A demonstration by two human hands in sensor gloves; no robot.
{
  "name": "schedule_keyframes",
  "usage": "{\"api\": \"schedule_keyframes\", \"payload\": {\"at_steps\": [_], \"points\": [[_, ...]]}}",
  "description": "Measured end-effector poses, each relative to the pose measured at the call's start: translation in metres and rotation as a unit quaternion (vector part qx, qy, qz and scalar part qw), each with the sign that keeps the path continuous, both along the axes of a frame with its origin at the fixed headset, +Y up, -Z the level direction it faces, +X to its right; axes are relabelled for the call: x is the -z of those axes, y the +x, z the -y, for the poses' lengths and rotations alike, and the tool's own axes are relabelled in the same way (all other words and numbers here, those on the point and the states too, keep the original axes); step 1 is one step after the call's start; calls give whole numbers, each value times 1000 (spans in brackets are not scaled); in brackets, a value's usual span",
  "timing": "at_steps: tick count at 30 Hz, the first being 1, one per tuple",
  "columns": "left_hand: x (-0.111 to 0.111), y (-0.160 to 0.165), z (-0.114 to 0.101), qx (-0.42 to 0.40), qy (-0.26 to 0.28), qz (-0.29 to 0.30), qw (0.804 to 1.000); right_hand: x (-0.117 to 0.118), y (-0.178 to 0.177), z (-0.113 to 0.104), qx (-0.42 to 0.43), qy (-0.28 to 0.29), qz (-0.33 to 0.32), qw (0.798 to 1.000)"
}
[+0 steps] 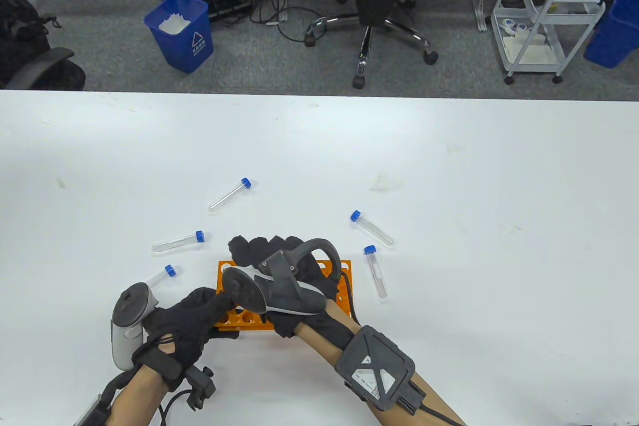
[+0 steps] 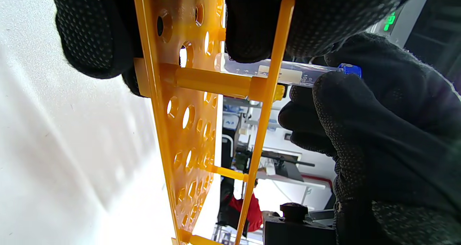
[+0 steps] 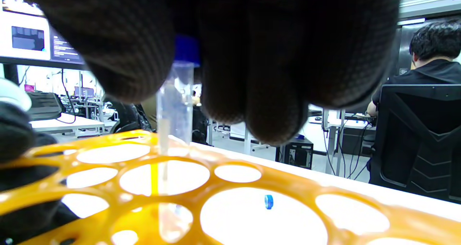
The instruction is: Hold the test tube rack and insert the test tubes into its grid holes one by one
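Observation:
The orange test tube rack (image 1: 344, 273) stands on the white table near the front edge. My left hand (image 1: 207, 308) grips the rack's left end; in the left wrist view its fingers (image 2: 90, 36) clamp the rack's plates (image 2: 169, 111). My right hand (image 1: 264, 253) is over the rack and pinches a clear test tube (image 3: 174, 104) just under its blue cap (image 3: 186, 50). The tube stands upright, partway through a hole in the top plate (image 3: 252, 187). In the left wrist view the tube (image 2: 295, 75) passes through the top plate, its round end between the plates.
Several loose blue-capped tubes lie on the table: one at the far left (image 1: 230, 194), two at the left (image 1: 178, 241) (image 1: 162, 276), two at the right (image 1: 371, 227) (image 1: 376, 271). The table's far edge (image 1: 319, 94) borders a floor with chairs and bins.

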State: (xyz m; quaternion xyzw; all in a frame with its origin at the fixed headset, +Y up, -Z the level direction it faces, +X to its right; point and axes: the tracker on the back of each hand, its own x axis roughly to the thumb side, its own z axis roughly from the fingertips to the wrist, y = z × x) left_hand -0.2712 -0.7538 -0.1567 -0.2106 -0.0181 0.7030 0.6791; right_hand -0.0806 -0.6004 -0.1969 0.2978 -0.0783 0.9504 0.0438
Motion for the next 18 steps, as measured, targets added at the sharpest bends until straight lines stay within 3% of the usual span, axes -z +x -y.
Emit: {"api": "schedule_keyframes", "payload": {"at_steps": [4,8,13,15,18], "points": [[0,-1,0,-2,-7,-6,1000,-1,4,-3,-16,-19,1,1000],[0,-5,0,-2,-9,-12,1000,-1,21,-24,20,-24,9,999],[3,-8,0,-2,-8,-17,1000,14,73,-54,112,7,94,989],[3,-9,0,-2,-9,-18,1000,26,93,-53,116,16,134,984],[4,-10,-1,0,-10,-19,1000,47,121,-35,109,-8,183,977]]}}
